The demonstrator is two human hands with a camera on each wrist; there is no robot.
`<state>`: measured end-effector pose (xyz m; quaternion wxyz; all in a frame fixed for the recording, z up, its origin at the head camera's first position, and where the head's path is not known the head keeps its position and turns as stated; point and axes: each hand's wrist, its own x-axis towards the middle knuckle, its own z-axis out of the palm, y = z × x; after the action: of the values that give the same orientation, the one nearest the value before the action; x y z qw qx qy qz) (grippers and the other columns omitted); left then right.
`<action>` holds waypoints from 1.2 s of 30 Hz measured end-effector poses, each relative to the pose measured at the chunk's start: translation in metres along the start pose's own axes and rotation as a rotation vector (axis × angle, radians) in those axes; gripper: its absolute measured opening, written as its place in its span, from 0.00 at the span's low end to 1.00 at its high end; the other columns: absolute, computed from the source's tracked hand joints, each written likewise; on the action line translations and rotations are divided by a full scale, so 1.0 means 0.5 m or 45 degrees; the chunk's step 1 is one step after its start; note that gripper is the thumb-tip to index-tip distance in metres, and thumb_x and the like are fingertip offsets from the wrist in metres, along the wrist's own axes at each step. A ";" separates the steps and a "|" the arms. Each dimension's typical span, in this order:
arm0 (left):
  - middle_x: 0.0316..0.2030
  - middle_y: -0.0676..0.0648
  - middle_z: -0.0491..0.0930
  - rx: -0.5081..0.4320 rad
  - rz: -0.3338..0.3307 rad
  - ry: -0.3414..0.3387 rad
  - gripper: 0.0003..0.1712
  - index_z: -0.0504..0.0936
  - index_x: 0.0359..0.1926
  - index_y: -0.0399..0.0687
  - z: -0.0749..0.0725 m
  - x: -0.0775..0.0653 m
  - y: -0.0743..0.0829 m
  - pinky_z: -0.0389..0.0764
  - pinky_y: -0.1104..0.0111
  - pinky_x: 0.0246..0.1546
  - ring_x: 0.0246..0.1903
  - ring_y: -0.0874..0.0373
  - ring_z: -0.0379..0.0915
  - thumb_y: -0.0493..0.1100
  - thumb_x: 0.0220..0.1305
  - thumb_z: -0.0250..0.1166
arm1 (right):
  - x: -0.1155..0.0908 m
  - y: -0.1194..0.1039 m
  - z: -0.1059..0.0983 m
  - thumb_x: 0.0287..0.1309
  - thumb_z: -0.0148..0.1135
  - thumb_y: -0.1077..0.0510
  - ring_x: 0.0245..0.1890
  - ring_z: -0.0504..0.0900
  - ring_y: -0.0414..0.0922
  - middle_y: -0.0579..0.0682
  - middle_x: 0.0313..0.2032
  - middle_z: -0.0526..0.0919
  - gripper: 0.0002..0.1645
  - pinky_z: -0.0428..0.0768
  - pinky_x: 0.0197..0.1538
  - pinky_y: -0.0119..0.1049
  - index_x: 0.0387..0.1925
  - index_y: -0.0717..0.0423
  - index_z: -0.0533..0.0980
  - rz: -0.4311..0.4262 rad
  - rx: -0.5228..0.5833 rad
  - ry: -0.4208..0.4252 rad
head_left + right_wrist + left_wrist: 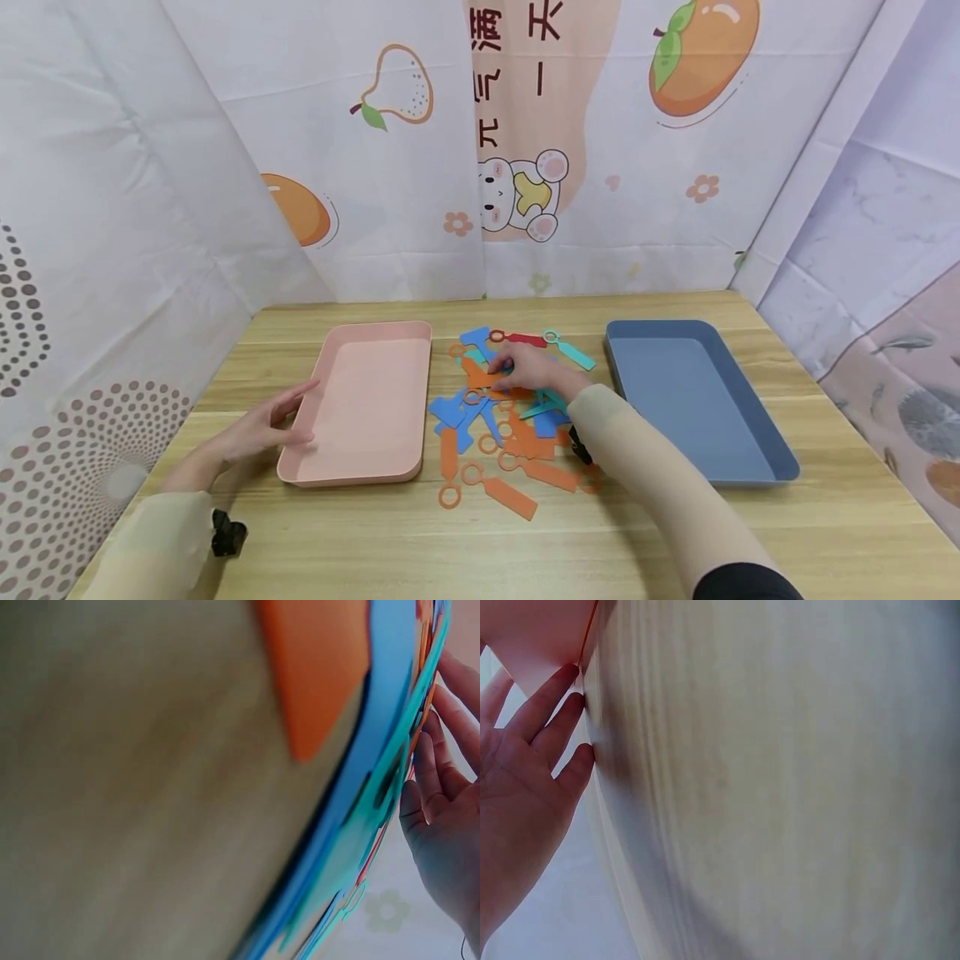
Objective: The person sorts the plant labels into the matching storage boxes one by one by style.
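At the left, a pink tray [360, 400] has my left hand [258, 429] at its outer left side. The thumb reaches over the rim, while the loosely straight fingers [562, 724] touch the outside of the tray in the left wrist view. My right hand [528, 371] reaches over a pile of flat tags with ring ends, in orange, blue, teal and red. Its thumb and fingertips are apart beside an orange tag [474, 372]. The right wrist view has the fingers [454, 724] extended at the pile's edge, near a teal tag [337, 847].
A blue-grey tray [690, 392] stands to the right of the pile. Some tags lie singly, such as an orange tag [510, 498] in front and a teal tag [573, 352] behind. The wooden table [480, 558] ends at a printed curtain [375, 208].
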<state>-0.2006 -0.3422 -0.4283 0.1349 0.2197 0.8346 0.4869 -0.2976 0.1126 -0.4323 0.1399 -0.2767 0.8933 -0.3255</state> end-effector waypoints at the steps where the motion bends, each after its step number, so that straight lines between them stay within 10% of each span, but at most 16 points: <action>1: 0.70 0.25 0.48 0.005 -0.003 0.001 0.49 0.50 0.74 0.34 0.000 0.000 0.001 0.58 0.86 0.54 0.66 0.65 0.53 0.34 0.59 0.69 | 0.000 0.001 0.000 0.54 0.72 0.56 0.48 0.77 0.47 0.46 0.44 0.81 0.14 0.74 0.55 0.40 0.42 0.55 0.84 -0.005 0.001 0.006; 7: 0.70 0.26 0.48 0.016 -0.020 0.002 0.49 0.50 0.74 0.35 0.000 0.000 0.005 0.57 0.87 0.53 0.67 0.28 0.42 0.34 0.59 0.69 | 0.002 0.002 0.001 0.54 0.73 0.56 0.47 0.76 0.48 0.47 0.44 0.81 0.13 0.73 0.55 0.41 0.41 0.55 0.84 0.019 0.027 0.024; 16: 0.71 0.27 0.47 -0.011 -0.028 0.005 0.49 0.50 0.74 0.36 0.001 -0.002 0.005 0.58 0.86 0.54 0.68 0.50 0.48 0.34 0.59 0.69 | 0.004 0.003 0.002 0.53 0.73 0.56 0.43 0.74 0.46 0.46 0.41 0.80 0.11 0.74 0.51 0.39 0.39 0.55 0.83 0.043 0.036 0.022; 24: 0.71 0.26 0.46 -0.020 -0.031 -0.001 0.49 0.49 0.75 0.36 0.002 -0.002 0.004 0.57 0.87 0.53 0.67 0.28 0.40 0.34 0.60 0.68 | 0.004 0.003 0.001 0.55 0.71 0.62 0.34 0.77 0.43 0.47 0.32 0.81 0.08 0.77 0.43 0.34 0.37 0.59 0.81 0.013 0.169 -0.014; 36: 0.72 0.28 0.44 -0.003 -0.114 0.002 0.50 0.48 0.76 0.40 0.002 -0.003 0.003 0.57 0.87 0.53 0.69 0.35 0.41 0.37 0.61 0.68 | 0.004 0.004 -0.010 0.56 0.69 0.67 0.26 0.74 0.42 0.47 0.27 0.80 0.06 0.74 0.32 0.31 0.36 0.64 0.82 0.010 0.302 -0.045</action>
<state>-0.1987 -0.3416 -0.4275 0.1563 0.1814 0.8431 0.4815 -0.3022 0.1152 -0.4298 0.1886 -0.2605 0.8469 -0.4234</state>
